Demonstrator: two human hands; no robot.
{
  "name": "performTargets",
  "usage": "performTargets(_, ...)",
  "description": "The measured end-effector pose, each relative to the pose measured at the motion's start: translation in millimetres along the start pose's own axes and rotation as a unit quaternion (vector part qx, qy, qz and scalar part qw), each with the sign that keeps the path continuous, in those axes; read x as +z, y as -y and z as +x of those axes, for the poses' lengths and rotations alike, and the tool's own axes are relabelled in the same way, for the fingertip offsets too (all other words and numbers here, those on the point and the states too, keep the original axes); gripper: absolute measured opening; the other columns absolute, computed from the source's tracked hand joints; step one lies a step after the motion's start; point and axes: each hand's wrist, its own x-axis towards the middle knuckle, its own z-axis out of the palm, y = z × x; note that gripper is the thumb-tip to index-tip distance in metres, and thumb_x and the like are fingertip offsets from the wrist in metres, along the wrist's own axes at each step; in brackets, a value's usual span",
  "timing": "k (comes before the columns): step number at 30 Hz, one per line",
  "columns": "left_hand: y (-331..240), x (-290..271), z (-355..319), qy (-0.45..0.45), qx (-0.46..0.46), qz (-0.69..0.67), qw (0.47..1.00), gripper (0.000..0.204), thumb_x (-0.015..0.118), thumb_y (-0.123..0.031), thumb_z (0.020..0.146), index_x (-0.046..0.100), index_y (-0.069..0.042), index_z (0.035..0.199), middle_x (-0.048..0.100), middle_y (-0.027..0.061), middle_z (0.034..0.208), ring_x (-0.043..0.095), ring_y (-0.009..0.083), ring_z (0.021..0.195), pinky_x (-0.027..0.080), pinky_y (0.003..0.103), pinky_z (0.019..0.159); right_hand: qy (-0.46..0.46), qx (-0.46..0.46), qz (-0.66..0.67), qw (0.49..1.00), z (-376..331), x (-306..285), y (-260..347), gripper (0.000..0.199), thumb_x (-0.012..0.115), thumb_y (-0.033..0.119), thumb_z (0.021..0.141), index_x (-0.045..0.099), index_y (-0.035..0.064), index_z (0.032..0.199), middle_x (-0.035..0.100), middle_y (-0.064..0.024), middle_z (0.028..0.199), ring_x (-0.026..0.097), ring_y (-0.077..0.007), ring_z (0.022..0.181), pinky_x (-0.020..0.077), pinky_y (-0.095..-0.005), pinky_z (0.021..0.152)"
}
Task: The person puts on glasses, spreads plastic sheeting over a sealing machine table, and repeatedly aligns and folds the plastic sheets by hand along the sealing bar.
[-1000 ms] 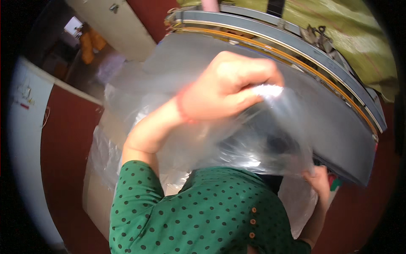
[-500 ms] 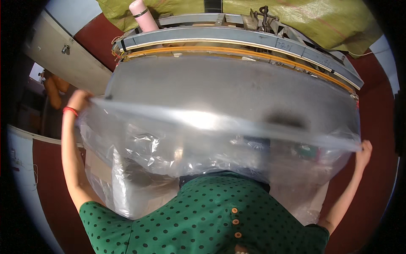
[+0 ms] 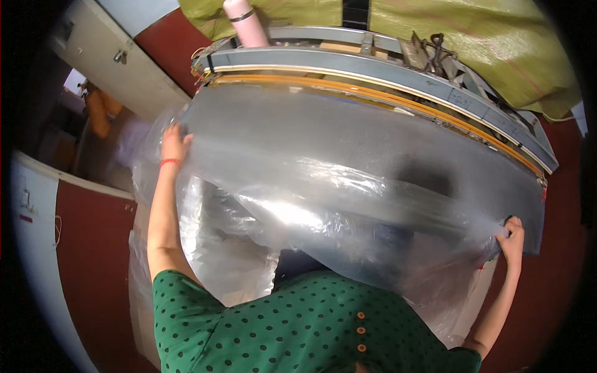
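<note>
A large clear plastic sheet (image 3: pixel 348 177) lies draped over the grey tabletop (image 3: pixel 249 109) and sags over its near edge toward my body. My left hand (image 3: pixel 176 144), with a red band at the wrist, is closed on the sheet near the table's left side. Its thumb stands a little apart from the fingers. At the right, my right hand (image 3: pixel 512 239) pinches the sheet by the table's near right corner, and creases run out from its fingers. Between both hands the plastic is wrinkled and catches bright glare.
A grey metal rail (image 3: pixel 348 61) with an orange strip runs along the table's far side. Behind it stands a pink bottle (image 3: pixel 247 25); a metal clamp (image 3: pixel 437 53) sits farther right. Yellow-green sacking (image 3: pixel 479 43) hangs beyond. A door (image 3: pixel 112 56) is at the left.
The sheet was stretched taut between my hands and now hangs slacker over the table. Both hands have come closer together. The view has shifted, so the table appears farther right and more tilted.
</note>
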Motion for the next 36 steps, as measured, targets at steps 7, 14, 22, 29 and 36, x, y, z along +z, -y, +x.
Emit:
performTargets(7, -27, -29, -28, 0.065, 0.153, -0.230, 0.959, 0.033, 0.062, -0.015, 0.073, 0.055, -0.007, 0.104, 0.048, 0.0140, 0.119, 0.042, 0.0312, 0.111, 0.035, 0.035, 0.092, 0.015, 0.079, 0.324, 0.943, -7, -18, -40, 0.027, 0.058, 0.007, 0.060, 0.031, 0.0051, 0.062, 0.033, -0.0030, 0.073, 0.034, -0.0131, 0.070, 0.0262, -0.0218, 0.066)
performTargets(14, 8, -85, -8, 0.041, 0.067, -0.121, 0.990, 0.007, 0.056, -0.003, 0.071, 0.054, -0.003, 0.078, 0.055, 0.0114, 0.070, 0.056, 0.0204, 0.067, 0.045, 0.031, 0.064, -0.085, 0.120, 0.638, 0.756, -13, -11, -139, 0.044, 0.058, 0.019, 0.077, 0.045, 0.0012, 0.116, 0.048, -0.0065, 0.114, 0.042, -0.0168, 0.110, 0.0308, -0.0311, 0.096)
performTargets(22, -85, -157, 37, -0.348, 0.187, -0.119, 0.911, 0.020, 0.061, -0.011, 0.075, 0.057, -0.002, 0.093, 0.058, 0.0116, 0.089, 0.056, 0.0264, 0.081, 0.045, 0.035, 0.073, -0.108, 0.189, 0.526, 0.822, 8, 0, -39, 0.026, 0.058, 0.016, 0.080, 0.051, 0.0052, 0.103, 0.053, 0.0033, 0.081, 0.043, -0.0028, 0.059, 0.0329, -0.0164, 0.050)
performTargets(29, -18, 5, 4, 0.085, 0.031, -0.051, 0.995, 0.041, 0.053, -0.023, 0.081, 0.049, -0.001, 0.115, 0.044, 0.0188, 0.122, 0.037, 0.0333, 0.118, 0.030, 0.037, 0.098, 0.006, 0.185, 0.453, 0.872, 8, 7, -7, 0.025, 0.065, 0.025, 0.075, 0.050, 0.0083, 0.086, 0.044, 0.0057, 0.065, 0.039, -0.0022, 0.051, 0.0303, -0.0168, 0.044)
performTargets(36, -113, 20, 28, 0.114, 0.113, -0.262, 0.952, 0.043, 0.043, -0.030, 0.088, 0.043, -0.008, 0.124, 0.036, 0.0147, 0.132, 0.029, 0.0255, 0.125, 0.021, 0.035, 0.102, 0.007, 0.109, 0.493, 0.863, -11, -34, -58, 0.046, 0.067, 0.035, 0.072, 0.050, 0.0042, 0.101, 0.049, -0.0007, 0.088, 0.049, -0.0100, 0.082, 0.0404, -0.0241, 0.071)
